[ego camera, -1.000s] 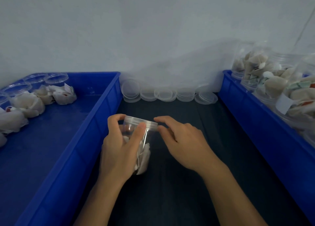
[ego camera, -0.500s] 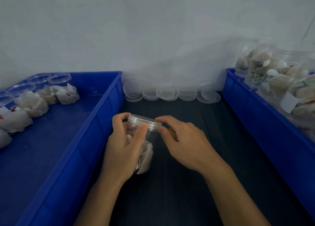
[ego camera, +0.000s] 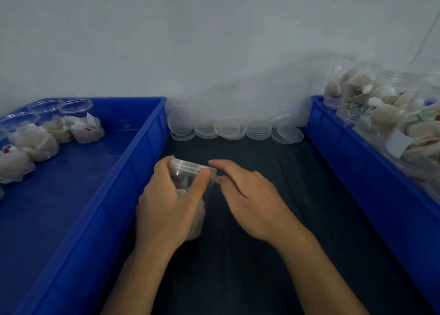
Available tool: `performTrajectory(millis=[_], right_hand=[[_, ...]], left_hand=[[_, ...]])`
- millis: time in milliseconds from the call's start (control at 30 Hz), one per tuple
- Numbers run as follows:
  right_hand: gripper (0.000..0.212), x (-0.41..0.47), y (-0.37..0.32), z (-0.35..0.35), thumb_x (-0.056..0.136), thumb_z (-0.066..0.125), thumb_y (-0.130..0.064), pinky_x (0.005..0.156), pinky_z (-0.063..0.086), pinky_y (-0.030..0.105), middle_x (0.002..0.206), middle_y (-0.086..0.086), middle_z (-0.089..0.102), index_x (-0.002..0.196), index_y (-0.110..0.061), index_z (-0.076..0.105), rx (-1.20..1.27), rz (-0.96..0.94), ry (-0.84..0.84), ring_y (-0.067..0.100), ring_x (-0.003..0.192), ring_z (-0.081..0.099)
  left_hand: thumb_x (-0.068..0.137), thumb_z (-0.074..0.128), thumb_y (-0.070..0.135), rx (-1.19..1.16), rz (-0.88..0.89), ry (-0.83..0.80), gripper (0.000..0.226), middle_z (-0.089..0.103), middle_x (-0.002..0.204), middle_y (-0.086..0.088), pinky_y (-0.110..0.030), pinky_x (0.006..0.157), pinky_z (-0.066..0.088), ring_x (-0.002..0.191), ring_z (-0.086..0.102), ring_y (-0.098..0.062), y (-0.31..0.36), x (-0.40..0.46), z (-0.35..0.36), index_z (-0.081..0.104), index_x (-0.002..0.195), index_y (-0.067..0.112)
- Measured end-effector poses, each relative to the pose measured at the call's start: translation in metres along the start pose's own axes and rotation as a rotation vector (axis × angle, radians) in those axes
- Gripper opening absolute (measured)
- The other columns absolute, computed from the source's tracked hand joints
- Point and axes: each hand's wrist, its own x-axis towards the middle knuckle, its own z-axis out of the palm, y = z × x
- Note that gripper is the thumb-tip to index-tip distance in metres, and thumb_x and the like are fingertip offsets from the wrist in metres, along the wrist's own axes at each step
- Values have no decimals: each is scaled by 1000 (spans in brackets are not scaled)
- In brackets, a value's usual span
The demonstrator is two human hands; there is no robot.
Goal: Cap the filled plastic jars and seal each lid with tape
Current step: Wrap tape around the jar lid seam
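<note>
Head view is showing a dark counter (ego camera: 250,255) running between two large blue plastic crates: the left crate (ego camera: 100,214) is holding open clear jars with pale wrapped contents at its far left end, and the right crate (ego camera: 362,176) is carrying a crowd of filled clear jars (ego camera: 381,115). Stacks of round clear plastic lids (ego camera: 229,129) are lying along the far edge of the counter against the wall.

Near the middle, the left hand (ego camera: 164,210) is wrapping its grip around a small clear plastic jar (ego camera: 190,195) filled with pale packets, thumb pressing just under the rim. Its clear lid (ego camera: 191,166) is sitting on top. The right hand (ego camera: 252,198) is pinching something thin and clear at the lid's right edge, probably tape, though that is too faint to confirm.

Compared with a second ago, the right thumb and forefinger have drawn slightly rightward off the rim and the jar is tilting a little more. Judging by this, capping looks done and sealing is just starting on this jar.
</note>
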Motion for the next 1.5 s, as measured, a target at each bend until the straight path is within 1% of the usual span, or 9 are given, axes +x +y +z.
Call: performTrajectory(millis=[200,367,533,833,1000,1067,1233,1367,1500], right_hand=[[38,1,5,-6,108,38,-44,65,39,33,62,-14,58,144,-49,47,-48,0,14,8,60,55],[35,2,11,-6,108,39,-48,65,39,31,69,-18,62,142,-50,46,-25,13,2,8,64,58],[32,3,13,-5,109,41,-49,64,39,29,70,-18,63,140,-50,49,-16,4,-6,6,66,59],[33,1,8,-8,102,36,-58,62,44,29,69,-15,64,123,-46,59,-73,-33,20,7,67,62],[36,0,3,-9,104,34,-58,68,53,38,73,-18,64,131,-45,55,-140,-49,77,8,68,62],[37,0,0,-8,104,31,-58,62,51,37,68,-19,57,132,-45,52,-197,-75,118,9,63,60],[43,-2,-11,-6,104,27,-57,55,50,32,74,-16,62,133,-39,54,-251,-119,150,6,58,58],[40,-3,-7,-8,104,36,-46,56,48,33,63,-18,54,140,-41,51,-132,-122,116,9,57,57],[43,-2,-4,-10,104,38,-48,58,50,42,57,-11,51,146,-41,46,-164,-115,119,13,52,53]], left_hand=[[69,56,86,-171,-43,-15,68,65,106,25,-21,78,48,97,60,16,0,-1,2,49,125,48],[79,72,73,-261,-66,-32,60,68,106,23,-20,78,48,98,63,14,-1,-2,5,53,128,42],[68,66,78,-340,-83,-87,73,69,109,30,-26,80,53,97,69,6,-2,-1,3,60,127,35],[75,64,75,-376,-86,-206,52,75,99,17,-26,74,54,88,75,-3,-6,2,-3,68,108,35],[74,51,86,-146,2,-91,87,65,118,13,-36,82,58,100,70,-9,-4,-2,-1,39,146,38],[76,50,87,-55,65,29,87,56,125,15,-32,78,56,103,65,-6,-1,-4,1,29,147,41],[76,52,86,-84,86,38,86,50,132,23,-15,74,43,102,58,7,3,-8,11,36,149,43],[80,55,84,-235,46,6,85,58,124,23,-16,80,48,106,59,14,-1,-3,10,38,152,42],[76,56,82,-321,7,-31,87,62,131,18,-29,93,55,111,65,0,-2,-1,6,40,152,44]])
